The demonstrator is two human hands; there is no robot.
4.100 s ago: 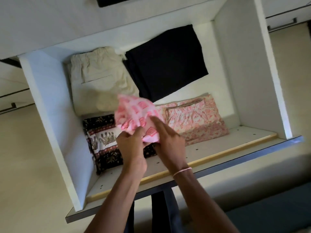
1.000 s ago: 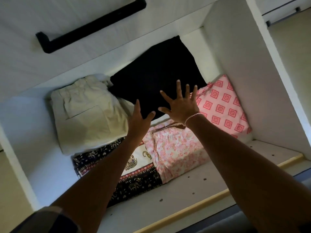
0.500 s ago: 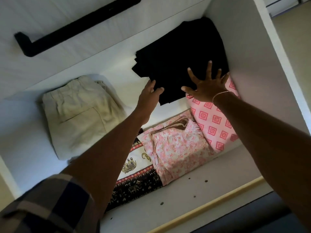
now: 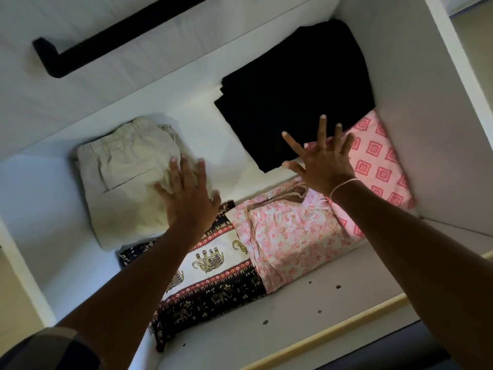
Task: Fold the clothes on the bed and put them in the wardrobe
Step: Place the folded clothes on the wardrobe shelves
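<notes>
The wardrobe shelf (image 4: 320, 324) is seen close up from one head-worn camera, faced forward and down; its front edge (image 4: 373, 313) is found toward five o'clock.

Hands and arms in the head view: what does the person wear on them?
The left hand and right hand are bare, without gloves. A thin pale bracelet circles the right wrist. The left arm has a dark checked sleeve with lighter stripes high up; its forearm is uncovered. No sleeve shows on the right arm.
</notes>
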